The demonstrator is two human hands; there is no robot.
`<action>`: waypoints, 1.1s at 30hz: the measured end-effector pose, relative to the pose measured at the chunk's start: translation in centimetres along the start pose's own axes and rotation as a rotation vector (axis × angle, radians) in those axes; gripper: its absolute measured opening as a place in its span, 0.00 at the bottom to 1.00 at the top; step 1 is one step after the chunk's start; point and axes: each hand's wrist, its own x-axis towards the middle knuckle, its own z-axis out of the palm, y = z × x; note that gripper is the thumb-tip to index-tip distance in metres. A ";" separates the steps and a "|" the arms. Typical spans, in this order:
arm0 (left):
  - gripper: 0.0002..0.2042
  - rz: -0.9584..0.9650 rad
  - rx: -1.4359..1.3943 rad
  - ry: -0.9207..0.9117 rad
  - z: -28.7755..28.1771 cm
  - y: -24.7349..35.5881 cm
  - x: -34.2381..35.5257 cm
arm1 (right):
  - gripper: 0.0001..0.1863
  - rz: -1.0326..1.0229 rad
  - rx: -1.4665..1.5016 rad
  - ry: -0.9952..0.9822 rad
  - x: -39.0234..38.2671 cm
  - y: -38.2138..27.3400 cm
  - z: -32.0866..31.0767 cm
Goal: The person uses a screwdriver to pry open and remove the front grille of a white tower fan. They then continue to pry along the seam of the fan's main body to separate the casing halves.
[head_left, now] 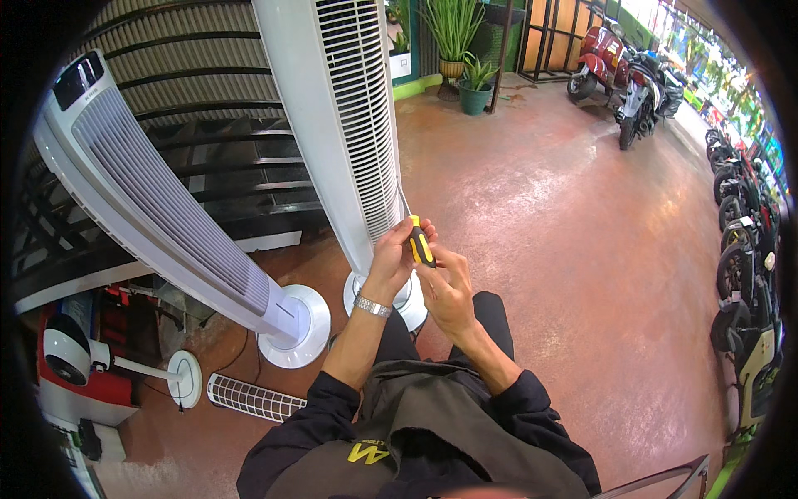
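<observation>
A screwdriver (421,246) with a black and yellow handle is held in front of me, its thin shaft pointing up and away alongside a white tower fan (332,141). My left hand (394,254), with a metal watch on the wrist, is closed round the front of the handle. My right hand (447,287) pinches the handle's rear end. Directly behind my hands stands the fan's slatted grille, and its round white base (407,309) shows partly beneath them. Whether the shaft's tip touches the fan, I cannot make out.
To the left leans a second tower fan (179,208) on a round base. A grid-like panel (254,397) and a small white fan (71,349) are on the floor at lower left. Potted plants (475,87) and motorbikes (636,91) stand farther back; more bikes (736,249) line the right.
</observation>
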 end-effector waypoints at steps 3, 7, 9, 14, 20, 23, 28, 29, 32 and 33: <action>0.14 -0.010 -0.073 0.095 1.9 -0.2 -0.8 | 0.18 0.344 0.113 -0.035 0.6 -1.2 -0.2; 0.16 -0.055 -0.231 -0.037 2.4 -0.6 -0.9 | 0.18 0.218 0.081 -0.063 -0.4 0.3 0.2; 0.16 -0.048 -0.070 -0.026 0.2 -0.2 -0.4 | 0.18 -0.040 -0.025 -0.044 0.2 0.5 0.1; 0.14 -0.034 0.038 0.050 -0.3 -0.1 0.1 | 0.19 0.029 0.000 -0.018 0.3 -0.5 0.1; 0.15 -0.088 -0.172 -0.103 1.6 0.0 -1.0 | 0.18 0.274 0.177 -0.075 -0.8 -0.2 0.3; 0.13 -0.046 0.111 -0.084 -1.1 0.7 0.4 | 0.17 -0.137 -0.093 -0.043 -0.3 1.3 0.0; 0.12 -0.001 -0.012 0.016 0.4 0.1 -0.1 | 0.19 0.183 0.129 -0.011 -0.2 -0.6 -0.2; 0.12 -0.008 -0.052 0.023 0.9 0.0 -0.3 | 0.19 0.275 0.134 -0.049 -0.1 -0.6 -0.2; 0.12 -0.058 -0.123 -0.015 2.0 0.2 -0.8 | 0.19 0.412 0.166 -0.079 0.0 -0.6 -0.1; 0.12 -0.093 -0.113 -0.067 2.0 0.5 -1.1 | 0.19 0.279 0.103 -0.075 -0.1 -0.2 0.0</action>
